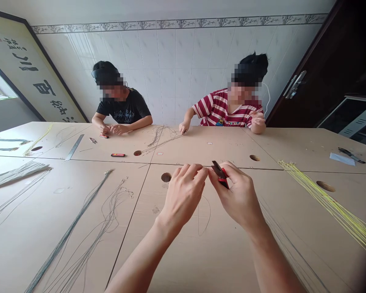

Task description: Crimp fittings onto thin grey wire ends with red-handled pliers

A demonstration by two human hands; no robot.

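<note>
My left hand [184,193] is closed in a pinch at the middle of the table, its fingertips almost meeting those of my right hand. A thin grey cord [210,215] hangs in a loop below the fingers and seems to run up into the left pinch; the pinched end is hidden. My right hand [236,193] is wrapped round small red-handled pliers [222,177], their dark jaws pointing up and left. Thumb and forefinger of that hand are pressed together beside the left fingertips. Whatever tiny part lies between them cannot be made out.
Grey-green cords [76,221] and loose grey cords [105,219] lie at left, yellow cords [326,199] at right. The table has round holes [166,177]. Two people sit opposite; one person's hand [184,127] touches cords. A steel ruler [75,146] lies at the far left.
</note>
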